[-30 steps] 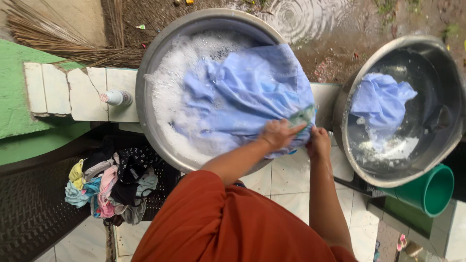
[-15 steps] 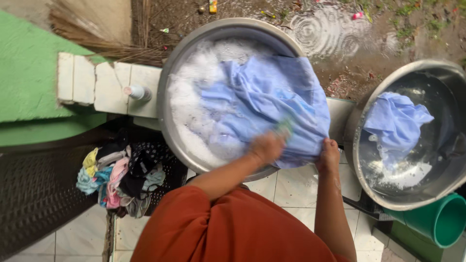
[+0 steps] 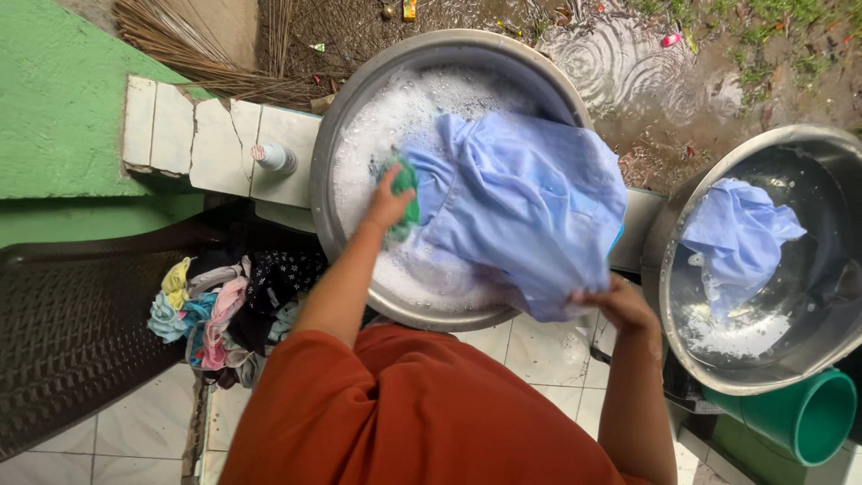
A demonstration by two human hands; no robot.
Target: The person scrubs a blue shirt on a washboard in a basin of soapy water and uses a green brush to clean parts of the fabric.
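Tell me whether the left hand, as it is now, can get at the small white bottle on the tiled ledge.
Probably yes. The left hand grips a green scrubber in the foam, and the white bottle lies just outside the basin's rim. Nothing blocks the way, though the hand is occupied.

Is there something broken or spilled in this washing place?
Yes. The white tiles on the ledge left of the soapy basin are cracked. Behind the basins, a puddle lies on muddy ground with small litter. Nothing else stands out.
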